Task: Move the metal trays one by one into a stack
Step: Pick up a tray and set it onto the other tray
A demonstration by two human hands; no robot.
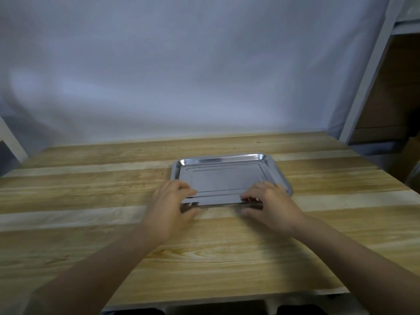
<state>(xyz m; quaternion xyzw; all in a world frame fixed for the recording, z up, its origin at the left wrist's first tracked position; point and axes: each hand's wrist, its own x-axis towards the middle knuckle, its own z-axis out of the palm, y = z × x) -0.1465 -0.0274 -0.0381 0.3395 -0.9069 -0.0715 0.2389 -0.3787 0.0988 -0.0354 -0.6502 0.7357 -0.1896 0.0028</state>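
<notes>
A shiny rectangular metal tray point(227, 176) lies on the wooden table point(91, 196), a little right of centre. My left hand point(170, 205) grips its near left corner, fingers over the rim and thumb under the edge. At the near right corner my right hand point(270, 205) holds the rim the same way. The near edge looks slightly raised off the wood. Whether more trays lie beneath this one cannot be made out.
A white cloth backdrop point(181, 76) hangs behind the table. A pale metal post point(366, 83) and brown shelving point(395, 92) stand at the right. The table's front edge point(227, 296) runs near the bottom of the view.
</notes>
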